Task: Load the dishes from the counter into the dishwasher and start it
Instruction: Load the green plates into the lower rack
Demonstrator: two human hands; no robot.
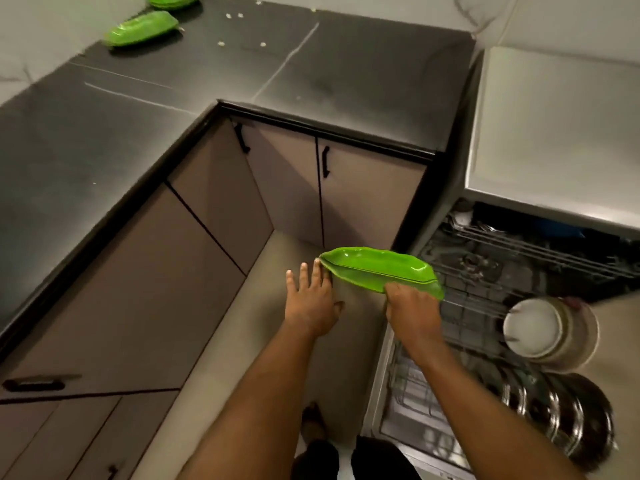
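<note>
Ctr frame: R hand (412, 310) grips green plate (374, 266) at right end; L hand (311, 299) spread, fingertips touching its left tip.

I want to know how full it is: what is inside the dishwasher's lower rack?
White plates stand on edge in the rack, with dark steel vessels beside them. The right hand and green plate cover part of it.

Setting: home kitchen. Dark L-shaped counter (311, 64) runs along left and far sides, with crumbs (228, 16) on it. Taupe cabinets (363, 199) with black handles (325, 162) sit below. Open dishwasher (519, 251) at right. Its wire rack (460, 317) holds plates (530, 327) and steel bowls (561, 414). Green dishes (140, 28) lie on far counter.
</note>
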